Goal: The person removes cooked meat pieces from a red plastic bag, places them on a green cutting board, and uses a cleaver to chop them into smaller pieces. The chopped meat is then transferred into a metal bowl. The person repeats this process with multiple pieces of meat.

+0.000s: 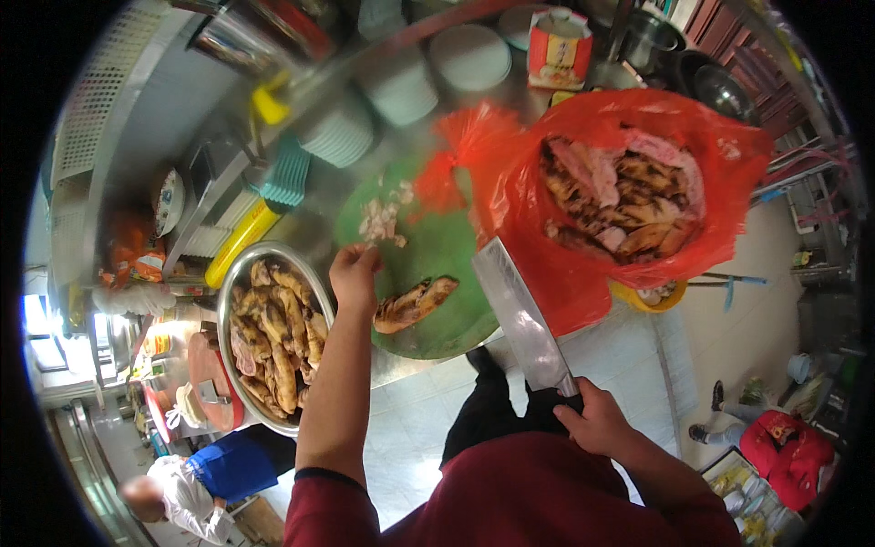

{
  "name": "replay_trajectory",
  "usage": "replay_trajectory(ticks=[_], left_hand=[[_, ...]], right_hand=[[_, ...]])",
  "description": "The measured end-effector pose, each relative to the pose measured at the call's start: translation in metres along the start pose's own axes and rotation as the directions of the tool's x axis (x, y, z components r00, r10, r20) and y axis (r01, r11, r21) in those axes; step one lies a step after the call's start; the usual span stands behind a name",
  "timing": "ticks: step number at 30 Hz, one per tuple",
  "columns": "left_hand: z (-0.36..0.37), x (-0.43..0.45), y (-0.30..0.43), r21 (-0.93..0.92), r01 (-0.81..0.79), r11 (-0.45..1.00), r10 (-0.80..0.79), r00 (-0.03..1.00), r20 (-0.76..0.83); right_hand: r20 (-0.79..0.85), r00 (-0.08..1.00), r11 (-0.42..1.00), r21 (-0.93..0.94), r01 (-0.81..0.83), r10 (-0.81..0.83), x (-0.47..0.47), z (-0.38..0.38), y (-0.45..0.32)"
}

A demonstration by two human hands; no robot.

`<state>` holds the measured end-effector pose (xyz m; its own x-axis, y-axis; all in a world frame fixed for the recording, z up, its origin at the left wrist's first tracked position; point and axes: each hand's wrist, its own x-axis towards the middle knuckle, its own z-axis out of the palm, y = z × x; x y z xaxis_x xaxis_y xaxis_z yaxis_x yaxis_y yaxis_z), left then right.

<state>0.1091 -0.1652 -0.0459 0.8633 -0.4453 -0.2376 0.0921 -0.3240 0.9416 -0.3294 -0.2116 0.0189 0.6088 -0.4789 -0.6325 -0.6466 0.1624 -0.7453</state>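
Note:
My right hand point(596, 418) grips the handle of a broad-bladed cleaver point(521, 318), its blade angled up beside the board. Over the left part of a round green cutting board point(437, 267) is my left hand point(354, 273), fingers bent together; whether they pinch anything is hard to see. One browned piece of meat, seemingly a pig's foot point(415, 305), lies on the board, with small pale scraps point(380, 220) beyond it. An oval steel basin point(225, 301) of similar pieces stands at the left. More fill an open red plastic bag point(724, 232) at the right, which overlaps the board.
Stacked pale plates point(470, 58), turquoise dishes point(286, 171) and a red carton point(560, 51) stand behind the board. A yellow cylinder point(239, 243) lies near the basin. A yellow container point(649, 295) is below the bag. One person point(198, 485) is at lower left, another point(786, 451) at lower right.

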Motion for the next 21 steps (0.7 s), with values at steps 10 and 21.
replay_trajectory(ticks=[10, 21], left_hand=[[0.007, 0.106, -0.021, 0.192, -0.083, 0.978, 0.004, 0.925, 0.379], [-0.018, -0.055, -0.064, 0.773, -0.628, 0.086, -0.052, 0.772, 0.633]], right_hand=[[-0.282, 0.959, 1.0, 0.013, -0.005, 0.009, -0.035, 0.017, -0.009], [-0.31, 0.95, 0.966, -0.256, -0.04, -0.042, -0.025, 0.03, -0.021]])
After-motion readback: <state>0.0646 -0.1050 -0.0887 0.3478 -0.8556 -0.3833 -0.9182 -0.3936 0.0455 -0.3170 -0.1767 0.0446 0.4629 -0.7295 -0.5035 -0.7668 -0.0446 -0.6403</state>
